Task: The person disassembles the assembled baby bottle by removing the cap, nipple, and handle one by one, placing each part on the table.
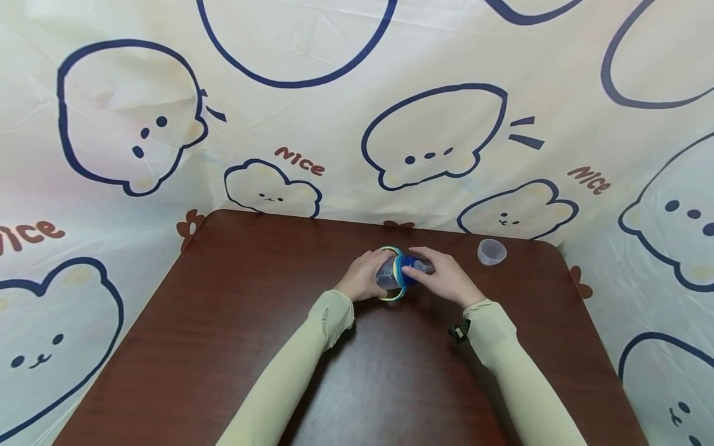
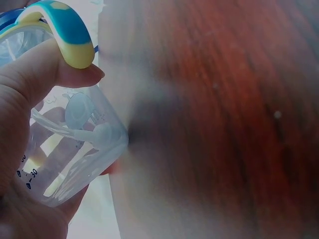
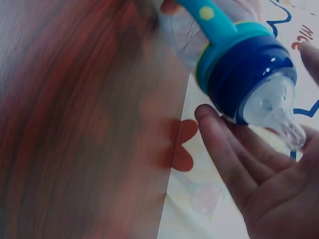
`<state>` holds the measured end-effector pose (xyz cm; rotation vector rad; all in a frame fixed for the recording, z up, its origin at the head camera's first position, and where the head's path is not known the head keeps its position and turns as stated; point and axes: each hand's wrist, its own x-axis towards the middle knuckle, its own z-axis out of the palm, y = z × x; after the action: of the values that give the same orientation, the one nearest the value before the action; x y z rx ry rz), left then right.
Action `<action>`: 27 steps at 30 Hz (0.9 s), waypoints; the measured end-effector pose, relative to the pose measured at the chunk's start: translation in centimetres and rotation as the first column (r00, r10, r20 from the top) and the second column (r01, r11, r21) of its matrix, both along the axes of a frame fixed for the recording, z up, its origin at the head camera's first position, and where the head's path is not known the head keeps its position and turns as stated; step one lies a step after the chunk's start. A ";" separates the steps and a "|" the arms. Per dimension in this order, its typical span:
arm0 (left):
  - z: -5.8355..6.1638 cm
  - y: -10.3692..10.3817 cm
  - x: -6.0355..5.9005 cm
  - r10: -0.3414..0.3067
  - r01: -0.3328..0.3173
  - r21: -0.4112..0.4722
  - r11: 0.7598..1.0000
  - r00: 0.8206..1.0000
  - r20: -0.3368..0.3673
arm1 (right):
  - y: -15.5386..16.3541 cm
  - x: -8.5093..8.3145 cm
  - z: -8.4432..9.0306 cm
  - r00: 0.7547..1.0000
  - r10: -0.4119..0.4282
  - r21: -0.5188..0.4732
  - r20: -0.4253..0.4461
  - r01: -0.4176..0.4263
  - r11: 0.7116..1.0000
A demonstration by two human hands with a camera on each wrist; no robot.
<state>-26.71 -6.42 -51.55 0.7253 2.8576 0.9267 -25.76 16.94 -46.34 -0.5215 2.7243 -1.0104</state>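
A clear baby bottle (image 1: 387,275) is held sideways over the table, its teat (image 3: 279,117) toward the right. It has a dark blue collar ring (image 3: 249,74) and a blue-and-yellow handle (image 2: 72,32). My left hand (image 1: 361,275) grips the bottle's body, thumb near the handle. Inside the clear body a straw with a weighted end (image 2: 102,135) shows. My right hand (image 1: 446,279) is around the collar and teat end. In the right wrist view its fingers are nearly straight, with fingertips right at the collar, and the thumb stands apart.
A translucent dome-shaped cap (image 1: 492,252) sits near the back right of the brown wooden table (image 1: 234,316). Behind and beside the table hangs a pale sheet (image 1: 334,130) printed with cartoon bears, close to the table's back edge.
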 end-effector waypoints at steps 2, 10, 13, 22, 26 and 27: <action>0.0 0.0 0.0 0.001 -0.001 0.001 1.000 1.000 0.006 | -0.2 0.2 0.1 0.999 -0.020 -0.013 0.028 0.020 1.000; 0.3 0.1 0.0 -0.001 0.002 -0.017 1.000 1.000 0.009 | -0.5 0.3 0.3 0.997 -0.026 -0.048 0.067 0.029 0.998; 0.3 0.1 0.0 0.001 0.000 -0.022 1.000 1.000 0.012 | -0.4 0.3 0.3 0.999 -0.012 -0.031 0.035 0.013 0.999; 0.4 0.1 0.1 0.008 -0.008 -0.013 1.000 1.000 0.010 | -0.1 0.3 0.2 1.000 0.024 -0.022 -0.005 -0.025 0.999; 0.4 0.1 0.1 0.008 -0.008 -0.010 1.000 1.000 0.006 | 0.1 0.2 0.1 0.999 0.045 -0.024 -0.025 -0.045 0.999; 0.4 0.1 0.1 0.007 -0.007 -0.010 1.000 1.000 0.005 | 0.1 0.2 0.0 0.998 0.052 -0.025 -0.031 -0.053 0.998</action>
<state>-26.62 -6.33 -51.16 0.7118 2.8598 0.9126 -25.52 17.08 -46.30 -0.6142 2.7115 -1.0337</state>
